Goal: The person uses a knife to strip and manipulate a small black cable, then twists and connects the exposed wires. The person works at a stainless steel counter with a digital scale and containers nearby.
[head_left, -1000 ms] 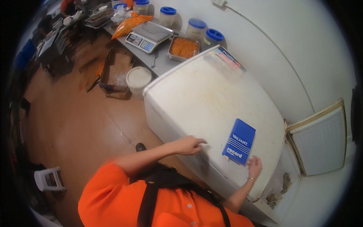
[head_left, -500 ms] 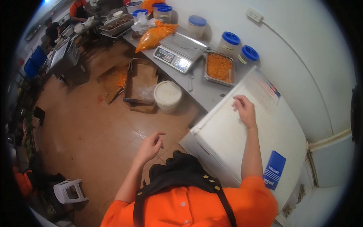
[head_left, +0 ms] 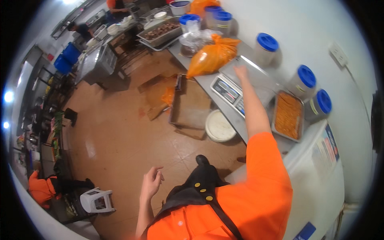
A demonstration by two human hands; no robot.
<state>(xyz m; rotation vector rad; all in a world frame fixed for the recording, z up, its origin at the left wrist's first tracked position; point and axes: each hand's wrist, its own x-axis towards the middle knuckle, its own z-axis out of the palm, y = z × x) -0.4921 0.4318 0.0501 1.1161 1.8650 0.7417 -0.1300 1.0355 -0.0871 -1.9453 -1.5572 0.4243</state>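
The person's bare right arm (head_left: 256, 110) stretches far forward, nearly straight, leaning a little leftward toward its end. The bare right grip (head_left: 241, 73) appears small, and its fingers are too indistinct to show whether they are spread or curled. The bare left forearm (head_left: 145, 214) rises from the lower edge, well apart from the right arm. The bare left grip (head_left: 152, 182) hangs in midair, loosely curled, its topmost finger extended rightward.

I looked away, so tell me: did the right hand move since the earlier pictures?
Yes, the right hand went from beside the blue book to over the weighing scale.
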